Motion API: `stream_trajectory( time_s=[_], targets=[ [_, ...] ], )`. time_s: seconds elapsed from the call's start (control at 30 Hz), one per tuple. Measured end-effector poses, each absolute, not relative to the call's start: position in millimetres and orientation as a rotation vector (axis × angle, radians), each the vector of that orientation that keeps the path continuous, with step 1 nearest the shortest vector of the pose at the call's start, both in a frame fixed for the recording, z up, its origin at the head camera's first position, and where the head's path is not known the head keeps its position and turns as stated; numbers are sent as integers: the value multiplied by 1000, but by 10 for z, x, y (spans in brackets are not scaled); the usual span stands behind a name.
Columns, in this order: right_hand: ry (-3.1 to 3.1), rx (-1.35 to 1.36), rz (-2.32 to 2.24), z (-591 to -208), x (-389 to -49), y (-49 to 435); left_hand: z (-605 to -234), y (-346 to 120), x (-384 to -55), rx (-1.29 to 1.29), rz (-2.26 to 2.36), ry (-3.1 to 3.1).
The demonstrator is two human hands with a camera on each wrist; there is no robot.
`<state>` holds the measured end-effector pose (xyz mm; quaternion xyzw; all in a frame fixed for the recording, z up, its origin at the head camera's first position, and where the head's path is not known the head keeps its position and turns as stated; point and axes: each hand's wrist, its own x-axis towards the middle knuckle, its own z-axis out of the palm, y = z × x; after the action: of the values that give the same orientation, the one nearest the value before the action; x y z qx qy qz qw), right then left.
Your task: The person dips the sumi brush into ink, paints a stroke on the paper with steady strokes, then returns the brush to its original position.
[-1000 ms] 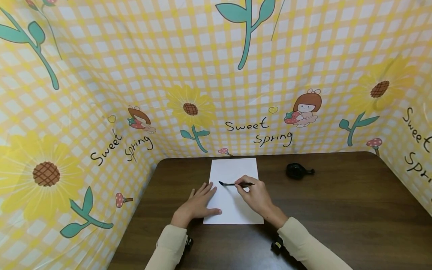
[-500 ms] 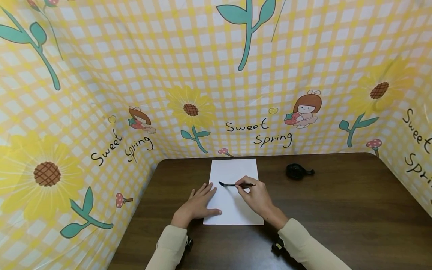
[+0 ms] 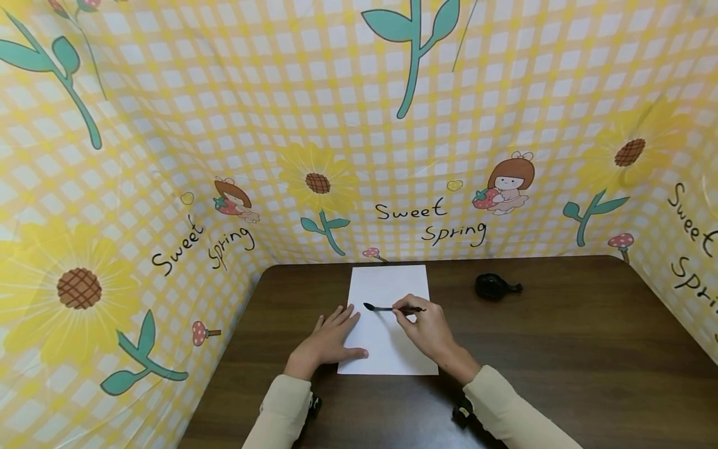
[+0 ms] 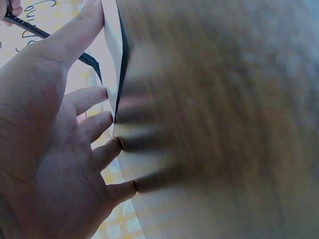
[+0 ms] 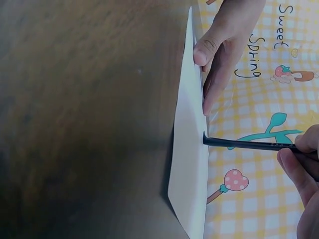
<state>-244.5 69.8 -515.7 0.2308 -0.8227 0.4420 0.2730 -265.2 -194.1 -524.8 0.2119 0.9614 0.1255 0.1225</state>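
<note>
A white sheet of paper lies upright-wise on the dark table. My left hand rests on its left edge with fingers spread and thumb on the lower part; in the left wrist view, the left hand has its fingertips down along the edge. My right hand pinches a black paintbrush over the upper middle of the sheet, bristles pointing left. In the right wrist view the brush has its bent tip against the paper. No mark on the sheet is discernible.
A black, rounded, bottle-like thing with a narrow neck lies on the wooden table, right of the paper. A yellow checked cloth with printed flowers hangs behind the table and along its sides.
</note>
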Motion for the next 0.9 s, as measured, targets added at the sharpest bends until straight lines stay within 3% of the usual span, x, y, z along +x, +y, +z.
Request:
stream_trajectory(
  time_s=[0.9],
  targets=[
    [-2212, 606, 1223, -5124, -2398, 772, -5249, -1932, -2646, 610, 349, 2821]
  ],
)
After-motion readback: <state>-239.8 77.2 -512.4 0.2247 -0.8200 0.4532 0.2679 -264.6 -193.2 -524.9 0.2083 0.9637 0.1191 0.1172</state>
